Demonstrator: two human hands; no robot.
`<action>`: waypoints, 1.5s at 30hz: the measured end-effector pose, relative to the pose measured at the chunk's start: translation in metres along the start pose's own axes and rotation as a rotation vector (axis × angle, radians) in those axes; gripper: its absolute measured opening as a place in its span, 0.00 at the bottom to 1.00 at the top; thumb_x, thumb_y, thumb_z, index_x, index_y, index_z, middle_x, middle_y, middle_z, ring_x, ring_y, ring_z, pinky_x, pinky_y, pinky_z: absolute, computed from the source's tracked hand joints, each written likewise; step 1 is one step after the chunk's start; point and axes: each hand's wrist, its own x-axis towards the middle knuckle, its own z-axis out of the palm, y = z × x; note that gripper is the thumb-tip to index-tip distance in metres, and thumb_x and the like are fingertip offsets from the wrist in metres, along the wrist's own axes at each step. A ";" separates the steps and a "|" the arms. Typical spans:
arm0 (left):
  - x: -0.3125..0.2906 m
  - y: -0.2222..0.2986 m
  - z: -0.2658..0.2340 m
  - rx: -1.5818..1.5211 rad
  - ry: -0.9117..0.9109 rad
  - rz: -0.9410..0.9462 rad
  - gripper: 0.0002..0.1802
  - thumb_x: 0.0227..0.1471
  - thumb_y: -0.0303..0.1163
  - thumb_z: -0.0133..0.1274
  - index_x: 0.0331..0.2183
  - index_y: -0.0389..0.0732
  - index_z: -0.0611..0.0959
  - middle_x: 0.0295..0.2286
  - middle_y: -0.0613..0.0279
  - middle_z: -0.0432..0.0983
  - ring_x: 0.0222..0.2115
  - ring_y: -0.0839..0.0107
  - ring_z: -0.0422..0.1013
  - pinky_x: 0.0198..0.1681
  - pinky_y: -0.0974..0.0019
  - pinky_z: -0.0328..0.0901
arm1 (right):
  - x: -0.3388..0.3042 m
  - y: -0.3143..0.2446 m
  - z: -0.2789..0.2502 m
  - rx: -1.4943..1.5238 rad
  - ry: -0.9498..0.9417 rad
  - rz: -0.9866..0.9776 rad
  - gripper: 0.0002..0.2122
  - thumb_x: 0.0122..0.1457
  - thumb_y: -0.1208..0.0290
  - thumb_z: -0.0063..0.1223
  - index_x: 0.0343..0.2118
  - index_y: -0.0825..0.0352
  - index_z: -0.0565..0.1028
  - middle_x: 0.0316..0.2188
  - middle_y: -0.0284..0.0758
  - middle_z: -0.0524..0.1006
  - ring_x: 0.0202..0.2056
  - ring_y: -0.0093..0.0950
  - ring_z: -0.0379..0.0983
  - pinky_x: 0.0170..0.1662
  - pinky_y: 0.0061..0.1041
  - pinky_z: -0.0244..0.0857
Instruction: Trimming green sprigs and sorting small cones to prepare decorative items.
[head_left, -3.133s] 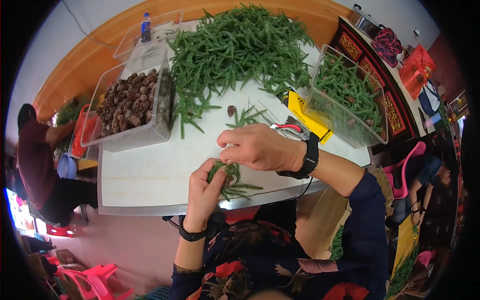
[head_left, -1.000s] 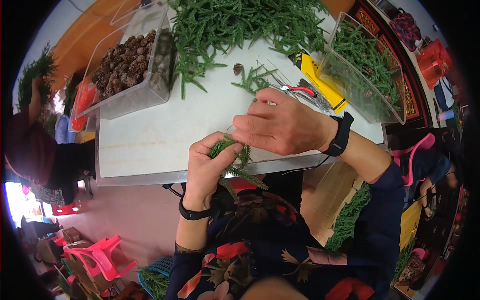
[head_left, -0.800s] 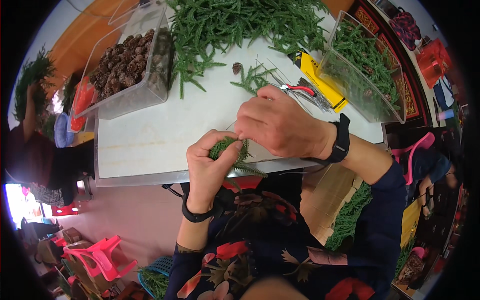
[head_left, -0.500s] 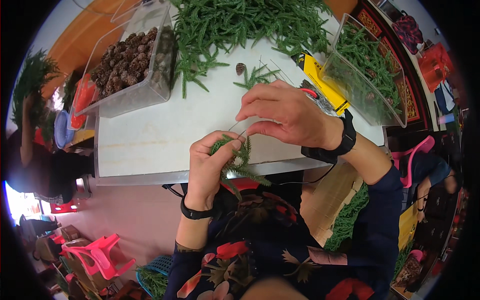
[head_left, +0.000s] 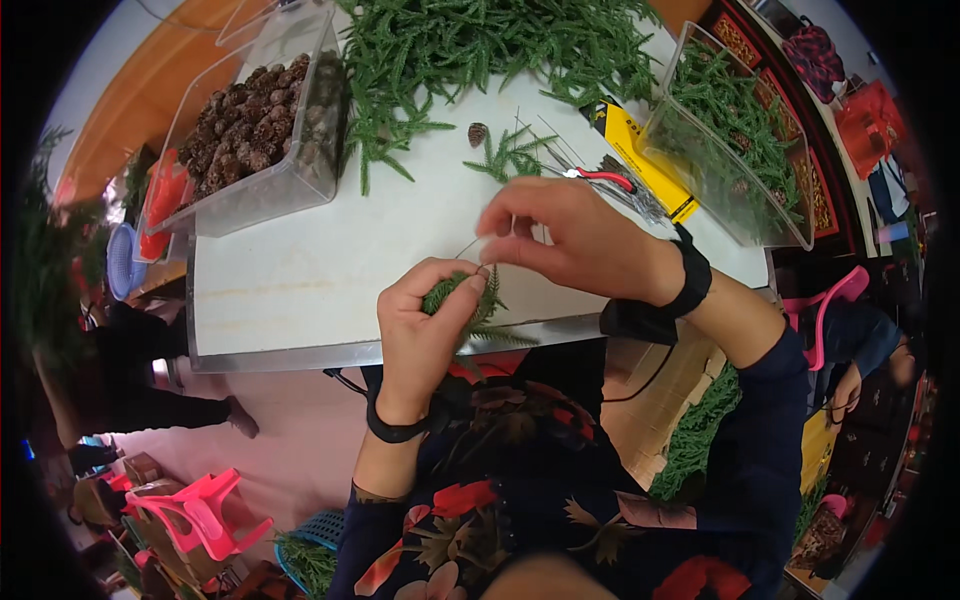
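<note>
My left hand [head_left: 425,325] is closed around a small bunch of green needle sprigs [head_left: 478,310] at the near edge of the white table [head_left: 300,280]. My right hand [head_left: 570,235] hovers just above and to the right, pinching a thin wire [head_left: 468,247] that runs down to the bunch. A black band sits on each wrist. On the table beyond my hands lie a loose sprig [head_left: 510,155] and a single pine cone [head_left: 478,133].
A big heap of green sprigs [head_left: 490,45] covers the far side of the table. A clear bin of pine cones [head_left: 260,125] stands at left, a clear bin of sprigs [head_left: 735,140] at right. Red-handled cutters [head_left: 605,178] lie on a yellow package [head_left: 640,160]. Pink stools stand below.
My right hand has lifted up and to the right, away from the bunch, drawing the wire out. My left hand keeps its hold on the sprigs.
</note>
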 end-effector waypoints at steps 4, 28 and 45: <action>0.001 0.001 -0.005 -0.400 -0.077 -0.372 0.04 0.49 0.22 0.52 0.29 0.33 0.80 0.26 0.67 0.75 0.24 0.84 0.66 0.27 0.78 0.61 | -0.002 0.011 0.004 -0.401 0.226 -0.469 0.04 0.52 0.73 0.54 0.31 0.64 0.75 0.33 0.31 0.73 0.27 0.26 0.70 0.35 0.28 0.63; -0.004 0.005 0.001 -0.047 -0.062 -0.256 0.04 0.49 0.25 0.53 0.28 0.34 0.80 0.21 0.69 0.75 0.19 0.83 0.65 0.22 0.78 0.59 | -0.006 0.008 0.006 -0.041 0.013 -0.042 0.03 0.50 0.75 0.54 0.30 0.63 0.75 0.31 0.30 0.73 0.31 0.29 0.70 0.37 0.30 0.62; -0.006 -0.003 -0.003 -0.438 -0.234 -0.433 0.05 0.49 0.25 0.52 0.28 0.33 0.81 0.22 0.68 0.76 0.21 0.80 0.67 0.25 0.78 0.60 | -0.008 0.009 0.006 -0.483 0.035 -0.543 0.02 0.52 0.74 0.53 0.28 0.59 0.74 0.30 0.26 0.73 0.32 0.25 0.68 0.39 0.30 0.61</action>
